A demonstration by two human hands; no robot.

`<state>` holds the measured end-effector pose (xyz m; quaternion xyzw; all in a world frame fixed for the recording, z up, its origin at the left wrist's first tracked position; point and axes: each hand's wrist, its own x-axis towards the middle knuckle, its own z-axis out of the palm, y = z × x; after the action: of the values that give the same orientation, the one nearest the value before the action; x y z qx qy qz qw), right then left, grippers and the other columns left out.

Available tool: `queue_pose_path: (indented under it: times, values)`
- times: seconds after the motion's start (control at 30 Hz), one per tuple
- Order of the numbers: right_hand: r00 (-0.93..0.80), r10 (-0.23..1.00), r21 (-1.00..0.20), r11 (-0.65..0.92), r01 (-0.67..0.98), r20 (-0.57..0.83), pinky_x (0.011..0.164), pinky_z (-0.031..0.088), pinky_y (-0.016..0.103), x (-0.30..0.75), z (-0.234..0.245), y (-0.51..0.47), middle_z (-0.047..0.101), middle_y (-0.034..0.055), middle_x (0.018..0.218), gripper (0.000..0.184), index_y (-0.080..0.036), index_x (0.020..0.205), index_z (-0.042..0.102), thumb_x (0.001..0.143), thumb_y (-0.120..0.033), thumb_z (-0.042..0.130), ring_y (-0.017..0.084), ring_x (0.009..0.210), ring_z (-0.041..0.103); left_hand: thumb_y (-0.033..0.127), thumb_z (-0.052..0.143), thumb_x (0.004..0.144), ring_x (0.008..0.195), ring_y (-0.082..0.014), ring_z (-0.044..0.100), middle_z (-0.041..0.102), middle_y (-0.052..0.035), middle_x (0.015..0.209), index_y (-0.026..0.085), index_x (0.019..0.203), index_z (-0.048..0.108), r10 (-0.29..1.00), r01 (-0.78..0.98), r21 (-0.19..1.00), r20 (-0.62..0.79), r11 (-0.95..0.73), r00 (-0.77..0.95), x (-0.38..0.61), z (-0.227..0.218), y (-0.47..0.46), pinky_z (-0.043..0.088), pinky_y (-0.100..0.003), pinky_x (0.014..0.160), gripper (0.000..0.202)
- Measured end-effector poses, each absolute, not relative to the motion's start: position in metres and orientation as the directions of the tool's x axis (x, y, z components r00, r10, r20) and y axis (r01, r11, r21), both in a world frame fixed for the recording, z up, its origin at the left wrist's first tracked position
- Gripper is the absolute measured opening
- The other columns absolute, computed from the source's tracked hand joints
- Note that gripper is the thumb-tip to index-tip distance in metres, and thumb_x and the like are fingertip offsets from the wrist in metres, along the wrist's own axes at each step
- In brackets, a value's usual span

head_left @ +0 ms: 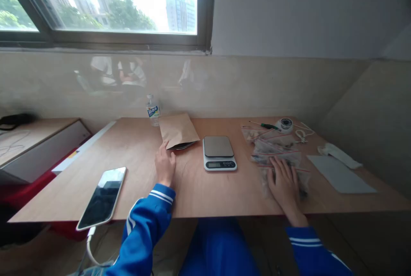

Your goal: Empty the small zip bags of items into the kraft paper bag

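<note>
My left hand (pixel 165 166) rests on the table, its fingertips touching the near left corner of a brown paper bag (pixel 178 129). Its fingers are loosely apart and not wrapped round the bag. The bag's mouth gapes a little toward me, with something dark and grey just inside. My right hand (pixel 284 184) lies flat, fingers spread, over several clear zip bags (pixel 272 146) with red seal lines. What those bags contain is too blurred to name. Between my hands stands a white digital kitchen scale (pixel 219 152) with a bare grey plate.
A plastic bottle (pixel 153 111) stands behind the paper bag. A phone (pixel 103 197) on a charging cable lies at the left front edge. Toward the back right are a green-handled screwdriver (pixel 269 126) and a white round device (pixel 285 125); a white sheet (pixel 340 174) lies further right.
</note>
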<state>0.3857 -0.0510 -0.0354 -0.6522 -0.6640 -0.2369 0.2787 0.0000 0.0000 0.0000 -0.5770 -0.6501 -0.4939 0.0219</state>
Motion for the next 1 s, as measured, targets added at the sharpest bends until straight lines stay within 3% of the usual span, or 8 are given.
queue_pose_path:
  times: [0.17, 0.3, 0.5, 0.73, 0.87, 1.0]
  values:
    - [0.015, 0.735, 0.014, -0.033, 0.999, 0.677, 0.109, 0.026, 0.049, 0.383, -0.043, -0.053, 0.050, 0.0119, 0.136, 0.043, -0.012, 0.132, 0.046, 0.090, -0.021, 0.036, 0.026, 0.129, 0.041, 0.015, 0.049, 0.080, 0.124, -0.0296, 0.045, 0.050, -0.0162, 0.133, 0.015, 0.125, 0.051, 0.770, 0.826, 0.562, 0.548, -0.050, -0.326, -0.008, -0.031, 0.028, 0.037, -0.046, 0.102, 0.045]
    - [0.008, 0.720, 0.021, -0.032, 0.999, 0.694, 0.109, 0.027, 0.047, 0.382, -0.038, -0.052, 0.053, 0.0119, 0.134, 0.041, -0.012, 0.128, 0.049, 0.091, -0.023, 0.036, 0.026, 0.127, 0.044, 0.020, 0.046, 0.085, 0.109, -0.0268, 0.055, 0.064, -0.0107, 0.113, 0.020, 0.106, 0.064, 0.764, 0.810, 0.586, 0.518, 0.011, -0.385, -0.006, -0.028, 0.034, 0.040, -0.044, 0.094, 0.027]
    - [0.003, 0.713, 0.016, -0.020, 1.000, 0.701, 0.108, 0.028, 0.047, 0.385, -0.042, -0.051, 0.055, 0.0110, 0.132, 0.040, -0.012, 0.126, 0.051, 0.091, -0.024, 0.037, 0.026, 0.125, 0.046, 0.029, 0.050, 0.086, 0.103, -0.0225, 0.056, 0.068, -0.0051, 0.105, 0.024, 0.100, 0.067, 0.622, 0.755, 0.647, 0.636, -0.107, -0.457, -0.008, -0.024, 0.024, 0.036, -0.039, 0.096, 0.023]
    - [0.005, 0.693, 0.004, -0.011, 1.000, 0.721, 0.108, 0.028, 0.046, 0.385, -0.043, -0.050, 0.056, 0.0101, 0.131, 0.040, -0.012, 0.125, 0.052, 0.090, -0.024, 0.038, 0.025, 0.125, 0.046, 0.030, 0.048, 0.085, 0.102, -0.0216, 0.057, 0.068, -0.0057, 0.103, 0.022, 0.098, 0.067, 0.594, 0.688, 0.712, 0.615, -0.138, -0.518, -0.011, -0.025, 0.011, 0.035, -0.038, 0.095, 0.024]
    - [0.010, 0.688, -0.005, -0.009, 1.000, 0.725, 0.108, 0.028, 0.046, 0.386, -0.044, -0.049, 0.056, 0.0098, 0.131, 0.040, -0.014, 0.126, 0.052, 0.089, -0.023, 0.039, 0.025, 0.125, 0.046, 0.033, 0.050, 0.086, 0.096, -0.0212, 0.057, 0.068, -0.0044, 0.097, 0.024, 0.096, 0.069, 0.501, 0.727, 0.675, 0.674, -0.122, -0.542, -0.002, -0.004, -0.007, 0.030, -0.039, 0.096, 0.023]
    - [0.009, 0.692, -0.010, -0.003, 1.000, 0.722, 0.108, 0.028, 0.046, 0.387, -0.044, -0.049, 0.056, 0.0096, 0.131, 0.041, -0.015, 0.127, 0.051, 0.088, -0.022, 0.041, 0.024, 0.125, 0.046, 0.035, 0.052, 0.085, 0.085, -0.0181, 0.057, 0.066, -0.0025, 0.087, 0.023, 0.093, 0.070, 0.469, 0.723, 0.656, 0.720, -0.217, -0.512, 0.009, 0.058, -0.015, 0.034, -0.037, 0.094, 0.023]
